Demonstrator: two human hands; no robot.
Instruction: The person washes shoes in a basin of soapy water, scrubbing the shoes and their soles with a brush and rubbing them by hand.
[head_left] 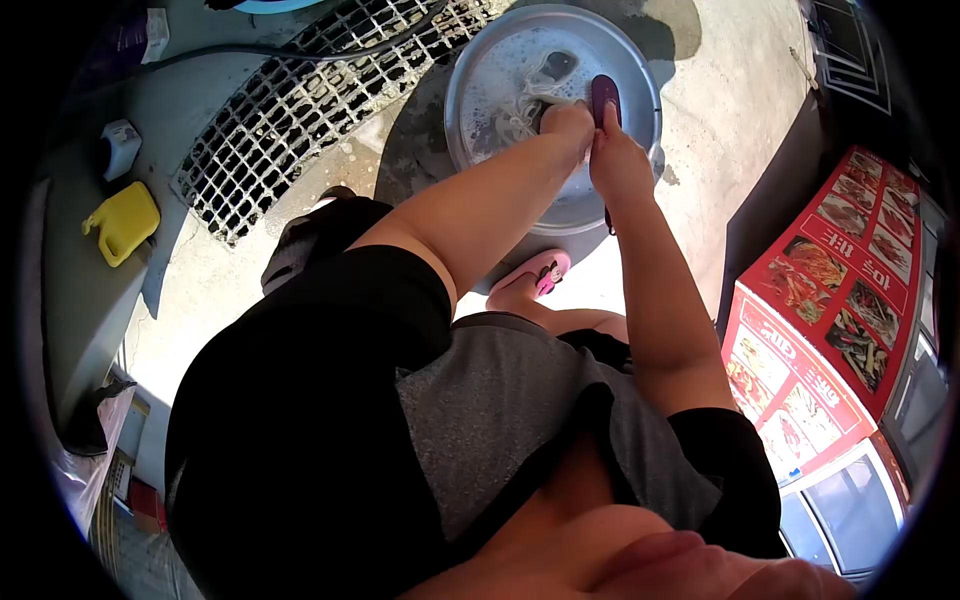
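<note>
A grey basin (458,150) holds soapy water with a pale, string-like item (515,108) in it. Over the water my left hand (568,128) is closed, its fingers mostly hidden, beside a dark item too small to tell. Right next to it, almost touching, my right hand (618,160) is closed on a dark purple oval object (605,97), perhaps a brush, whose rounded end points away from me. A thin dark piece hangs below this hand at the basin's near rim.
A metal grate (270,125) with a dark hose across it lies left of the basin. Further left are a yellow jug (125,222) and a white container (121,148). A pink slipper (535,272) is on a foot nearby. Red picture boards (835,270) stand at right.
</note>
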